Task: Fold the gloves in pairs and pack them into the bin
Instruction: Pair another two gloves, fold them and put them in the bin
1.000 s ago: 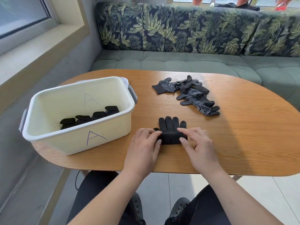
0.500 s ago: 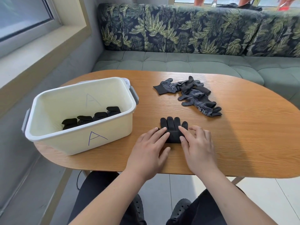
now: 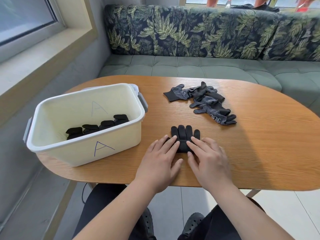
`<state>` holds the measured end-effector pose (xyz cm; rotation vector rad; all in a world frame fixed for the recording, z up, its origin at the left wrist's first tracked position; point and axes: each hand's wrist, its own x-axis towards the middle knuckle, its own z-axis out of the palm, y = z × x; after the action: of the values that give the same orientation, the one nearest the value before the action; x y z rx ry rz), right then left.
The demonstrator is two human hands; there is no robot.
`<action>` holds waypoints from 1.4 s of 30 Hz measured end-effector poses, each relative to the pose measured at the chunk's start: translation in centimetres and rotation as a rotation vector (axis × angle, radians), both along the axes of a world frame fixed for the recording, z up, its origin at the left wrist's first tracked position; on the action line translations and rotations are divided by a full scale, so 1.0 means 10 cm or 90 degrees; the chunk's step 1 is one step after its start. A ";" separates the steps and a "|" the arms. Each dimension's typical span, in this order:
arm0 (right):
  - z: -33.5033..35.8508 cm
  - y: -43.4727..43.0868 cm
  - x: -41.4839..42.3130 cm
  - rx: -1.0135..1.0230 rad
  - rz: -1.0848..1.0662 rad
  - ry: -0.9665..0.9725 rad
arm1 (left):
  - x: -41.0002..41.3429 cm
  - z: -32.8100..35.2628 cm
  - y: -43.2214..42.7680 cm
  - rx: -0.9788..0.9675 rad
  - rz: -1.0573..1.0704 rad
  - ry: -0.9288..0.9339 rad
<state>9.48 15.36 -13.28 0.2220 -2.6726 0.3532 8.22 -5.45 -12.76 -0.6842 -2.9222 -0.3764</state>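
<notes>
Black gloves point(image 3: 185, 135), perhaps paired, near edge point(image 3: 183, 184)

black knit glove pair point(image 3: 183, 136): flat, fingertips pointing away | loose dotted black gloves point(image 3: 204, 103): heaped beyond | cream plastic bin marked "A" point(image 3: 90, 149): four folded black bundles point(image 3: 97, 128) inside

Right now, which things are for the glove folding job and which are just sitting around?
For the job: the left hand and right hand pressing on the black glove pair, the loose gloves pile, the bin, the folded gloves inside it, the table.

Just sitting around: the sofa, the window sill, the bottle on the far ledge.
</notes>
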 end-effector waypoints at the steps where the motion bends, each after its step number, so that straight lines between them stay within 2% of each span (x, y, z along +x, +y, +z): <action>1: 0.00 0.01 0.01 0.001 0.012 0.001 | 0.00 0.00 0.00 -0.003 -0.005 0.002; 7: -0.01 0.02 0.01 -0.029 0.019 -0.011 | -0.01 0.02 0.01 0.019 -0.006 -0.029; 16: 0.05 0.09 0.02 -0.138 0.111 -0.055 | 0.01 -0.04 -0.07 0.151 0.003 0.037; 19: 0.05 0.09 0.00 -0.147 0.101 -0.061 | 0.03 -0.02 -0.05 0.135 -0.024 0.051; 24: 0.04 0.10 0.02 -0.143 0.108 -0.060 | -0.03 -0.01 0.00 0.015 -0.070 0.021; 27: 0.04 0.10 0.02 -0.148 0.109 -0.060 | -0.04 -0.02 0.00 0.017 -0.062 -0.002; 34: 0.07 0.11 0.04 -0.202 0.103 -0.050 | 0.00 0.02 -0.08 0.195 -0.035 0.020; 42: 0.13 0.17 0.05 -0.368 0.043 -0.123 | 0.04 0.11 -0.14 0.351 0.052 -0.100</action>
<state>9.99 17.02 -11.98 0.1001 -2.6141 1.1921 8.63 -6.81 -11.63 -0.4639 -2.7573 -1.2086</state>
